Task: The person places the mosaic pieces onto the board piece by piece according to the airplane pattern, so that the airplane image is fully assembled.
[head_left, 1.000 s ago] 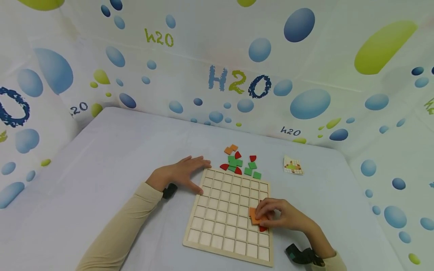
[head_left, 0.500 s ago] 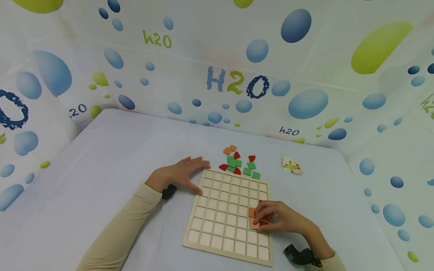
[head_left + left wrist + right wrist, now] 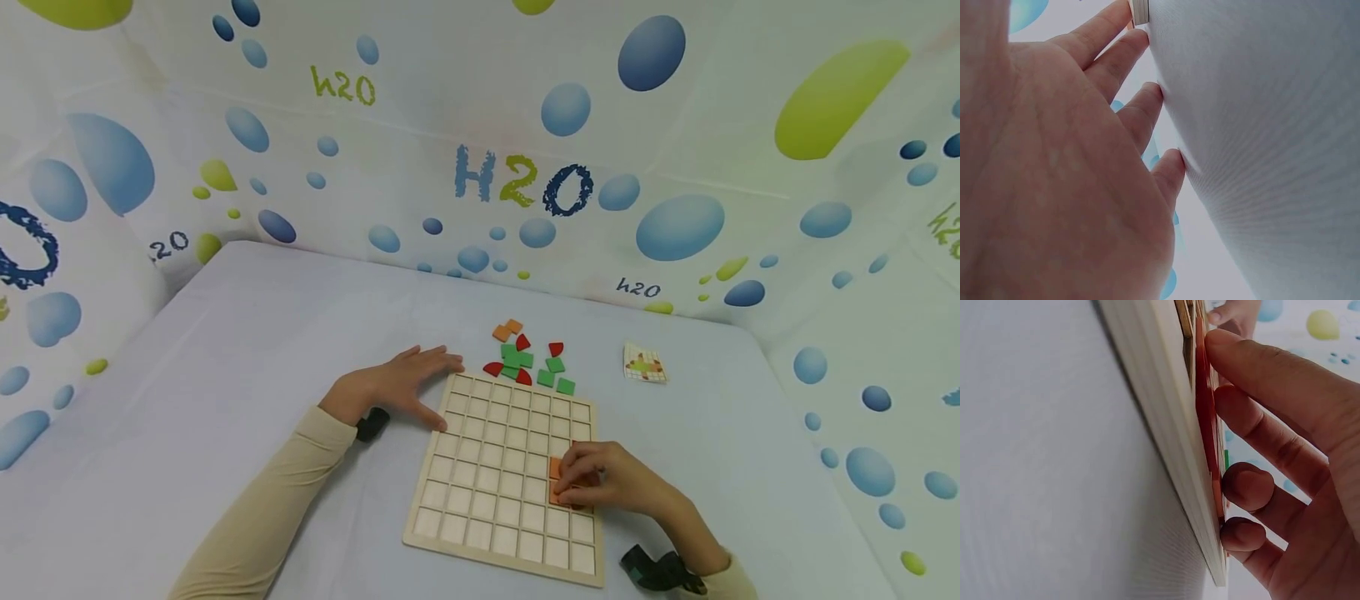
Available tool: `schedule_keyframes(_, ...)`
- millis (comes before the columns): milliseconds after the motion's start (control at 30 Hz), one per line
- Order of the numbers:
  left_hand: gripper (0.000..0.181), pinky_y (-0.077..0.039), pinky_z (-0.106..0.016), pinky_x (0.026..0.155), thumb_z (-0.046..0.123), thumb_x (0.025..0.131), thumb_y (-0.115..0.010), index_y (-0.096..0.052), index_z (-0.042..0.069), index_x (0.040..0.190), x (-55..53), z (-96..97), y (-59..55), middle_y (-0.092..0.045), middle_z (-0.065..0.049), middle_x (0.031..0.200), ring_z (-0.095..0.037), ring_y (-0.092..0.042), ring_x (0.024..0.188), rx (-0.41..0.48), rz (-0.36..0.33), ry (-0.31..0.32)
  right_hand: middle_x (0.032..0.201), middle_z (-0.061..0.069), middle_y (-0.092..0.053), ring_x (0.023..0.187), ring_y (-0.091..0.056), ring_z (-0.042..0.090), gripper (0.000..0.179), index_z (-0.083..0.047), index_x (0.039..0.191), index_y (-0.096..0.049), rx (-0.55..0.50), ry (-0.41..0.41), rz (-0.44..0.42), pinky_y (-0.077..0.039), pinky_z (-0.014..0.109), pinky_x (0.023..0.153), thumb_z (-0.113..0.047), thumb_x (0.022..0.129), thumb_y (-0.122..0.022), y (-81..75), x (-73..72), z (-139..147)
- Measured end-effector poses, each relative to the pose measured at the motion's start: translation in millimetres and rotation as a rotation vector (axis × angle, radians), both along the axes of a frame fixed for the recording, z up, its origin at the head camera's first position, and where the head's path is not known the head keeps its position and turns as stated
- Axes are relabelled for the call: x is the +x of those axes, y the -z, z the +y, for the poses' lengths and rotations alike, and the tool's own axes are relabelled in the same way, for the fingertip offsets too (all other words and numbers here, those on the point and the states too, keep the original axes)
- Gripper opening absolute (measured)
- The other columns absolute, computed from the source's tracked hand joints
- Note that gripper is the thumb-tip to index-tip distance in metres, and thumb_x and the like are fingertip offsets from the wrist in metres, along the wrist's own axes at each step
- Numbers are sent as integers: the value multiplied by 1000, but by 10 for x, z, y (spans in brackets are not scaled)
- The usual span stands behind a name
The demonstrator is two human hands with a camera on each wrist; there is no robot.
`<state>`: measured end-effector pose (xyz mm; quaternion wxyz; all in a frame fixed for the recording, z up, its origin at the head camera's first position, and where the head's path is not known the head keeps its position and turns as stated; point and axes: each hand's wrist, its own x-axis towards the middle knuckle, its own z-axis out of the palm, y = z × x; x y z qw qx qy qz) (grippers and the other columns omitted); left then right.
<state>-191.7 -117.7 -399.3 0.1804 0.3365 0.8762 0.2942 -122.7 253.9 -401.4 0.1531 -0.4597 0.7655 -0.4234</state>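
"Orange tile [image 3: 553, 492] first: in the head view it sits partly under the right hand [image 3: 603, 477], second column from the right edge of the wooden board [image 3: 420, 540], a little nearer the near edge than the far. How would it handle?"

"Light and stiff, I'd judge, hardly fragile, perhaps slippery; take it by two opposite edges."

"Which way does it point?"

"What shows looks square, so no clear long axis; its sides follow the grid. The board's long axis runs from near edge to far, leaning slightly right."

"The left wrist view?"

"No tile I can make out. The left hand [image 3: 1085, 169] is spread, its foremost fingertip at the board's corner."

"And the right wrist?"

"Nearly edge-on: a thin red piece [image 3: 1205, 419] lies along the board's right edge. The fingers are bent, tips against the pieces; pinching the tile or only pressing, I cannot tell."
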Motion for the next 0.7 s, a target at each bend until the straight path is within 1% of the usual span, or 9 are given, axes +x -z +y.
schedule_keyframes(100,86,-8,-59,117,41,76,-82,-42,7,144,5,-3,0,-34,-15,155,-38,-17,147,-2,-6,-1,91,3,-66,72,-55,15,7,-11,92,-77,-10,8,-12,-48,20,58,-8,86,-74,1,-1,-4)
schedule_keyframes(233,86,-7,-58,118,40,76,-82,-42,7,144,16,-10,-7,-34,-14,155,-37,-17,148,5,-18,-5,89,8,-67,67,-53,15,16,-8,92,-74,-70,20,-4,-47,22,54,4,83,-74,12,-9,-7)
schedule_keyframes(367,86,-7,-58,118,41,76,-82,-42,8,144,20,-13,-24,-34,-13,155,-36,-17,148,1,-11,-8,84,10,-66,61,-47,15,21,-5,91,-71,-98,74,19,-41,23,48,12,80,-72,36,-29,-11)
schedule_keyframes(500,86,-8,-58,118,42,76,-82,-42,8,144,12,-7,-6,-34,-13,155,-36,-17,148,-12,-5,-9,82,6,-66,60,-45,14,22,-7,91,-71,-93,143,40,-39,21,49,13,80,-71,47,-47,0)
schedule_keyframes(667,86,-7,-56,119,42,76,-82,-42,9,145,11,-3,-3,-33,-12,156,-34,-17,148,-17,-12,-14,86,4,-67,65,-51,11,23,-10,95,-72,-94,191,73,-45,20,53,10,83,-70,55,-95,26)
schedule_keyframes(700,86,-7,-56,119,42,76,-82,-42,9,145,12,-3,-1,-33,-12,156,-34,-17,148,-17,-13,-15,86,6,-66,65,-52,12,22,-8,94,-72,-91,201,84,-46,21,53,11,83,-70,12,-88,8)
